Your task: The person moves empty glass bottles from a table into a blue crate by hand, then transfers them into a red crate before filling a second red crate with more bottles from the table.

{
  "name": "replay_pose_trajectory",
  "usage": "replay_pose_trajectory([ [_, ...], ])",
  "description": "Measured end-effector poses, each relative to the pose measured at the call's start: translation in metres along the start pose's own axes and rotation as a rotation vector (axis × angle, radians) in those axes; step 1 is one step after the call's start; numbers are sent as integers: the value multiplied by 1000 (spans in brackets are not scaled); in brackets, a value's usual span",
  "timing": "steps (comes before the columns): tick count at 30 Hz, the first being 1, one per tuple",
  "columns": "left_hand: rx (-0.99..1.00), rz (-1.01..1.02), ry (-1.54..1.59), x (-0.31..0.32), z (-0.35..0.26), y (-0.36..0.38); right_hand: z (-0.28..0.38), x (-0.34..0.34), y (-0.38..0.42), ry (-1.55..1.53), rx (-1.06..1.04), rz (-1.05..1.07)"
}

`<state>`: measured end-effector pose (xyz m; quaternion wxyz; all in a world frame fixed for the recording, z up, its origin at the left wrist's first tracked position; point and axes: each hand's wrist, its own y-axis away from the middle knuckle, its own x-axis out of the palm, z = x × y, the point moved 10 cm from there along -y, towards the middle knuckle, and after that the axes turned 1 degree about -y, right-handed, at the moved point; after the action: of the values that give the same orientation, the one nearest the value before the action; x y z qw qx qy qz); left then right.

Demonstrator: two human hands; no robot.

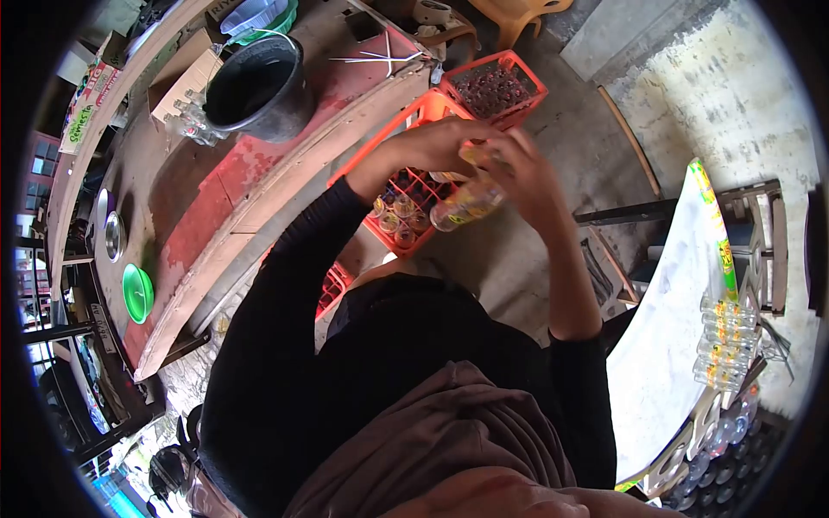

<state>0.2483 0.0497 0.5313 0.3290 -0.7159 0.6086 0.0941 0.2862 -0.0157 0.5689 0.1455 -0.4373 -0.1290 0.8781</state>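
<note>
Above a red crate (pixel 420 246) that holds several glass bottles (pixel 402 221), my two hands are close together. My right hand (pixel 518 168) is closed around a clear glass bottle (pixel 469 204) with a yellow label, tilted with its base toward the lower left. My left hand (pixel 445 145) reaches across from the left near the bottle's upper end, its fingers partly hidden behind my right hand. What my left fingers touch cannot be made out.
A black bucket (pixel 289 104), glass bottles (pixel 192 119) and a green bowl (pixel 138 293) stand on the wooden table at left. Another red crate (pixel 527 78) lies beyond. At right, more bottles (pixel 725 344) line a white-topped table (pixel 661 345).
</note>
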Motion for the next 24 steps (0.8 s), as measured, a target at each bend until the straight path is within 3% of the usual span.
replay_pose_trajectory([
  [2, -223, 120, 180, -1, 53, 28, 4, 47, -22, 99, -75, 57],
  [6, -100, 7, -21, -31, 90, 68, -10, 123, -48, 71, -175, 52],
  [12, -259, -194, -165, -43, 144, 123, -16, 187, -56, 142, -209, 2],
  [21, -456, -152, -175, -17, 191, 176, -29, 257, -29, 191, -259, 3],
  [24, -392, -168, -69, -8, 198, 188, -38, 275, -20, 170, -172, 51],
])
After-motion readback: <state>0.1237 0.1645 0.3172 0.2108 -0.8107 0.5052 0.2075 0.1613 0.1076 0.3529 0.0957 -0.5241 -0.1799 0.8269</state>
